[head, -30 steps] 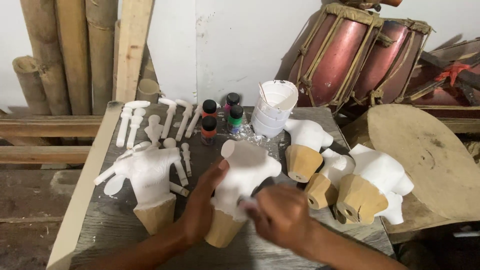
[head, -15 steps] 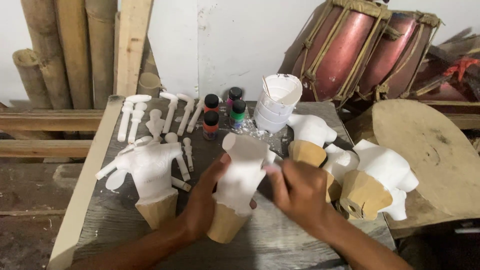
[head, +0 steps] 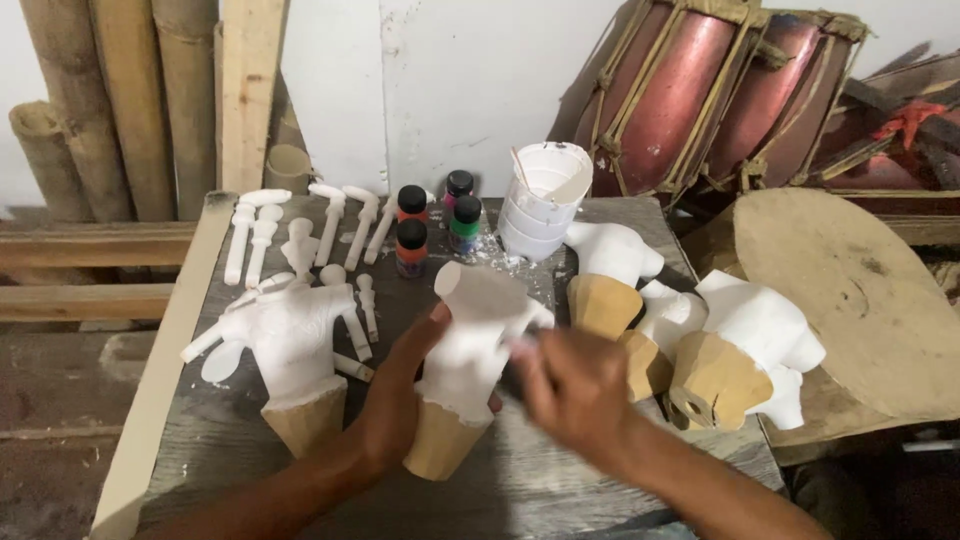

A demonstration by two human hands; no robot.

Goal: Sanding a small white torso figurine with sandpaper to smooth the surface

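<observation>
Coating wooden torsos white: three done ones [head: 745, 330] stand right, an armed figure [head: 295, 335] left. Centre torso [head: 470, 345], base bare, stays gripped by left hand [head: 400, 395]; right hand [head: 575, 385] is blurred at its shoulder, grip unclear. Far loose limbs [head: 300, 235] look painted. White cup stack [head: 545, 200] holds a stick; small paint bottles [head: 430, 225] are capped.

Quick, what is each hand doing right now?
Left hand: closed around the white-painted wooden torso, holding it upright.
Right hand: blurred against the torso's side; whether it holds something cannot be told.
</observation>
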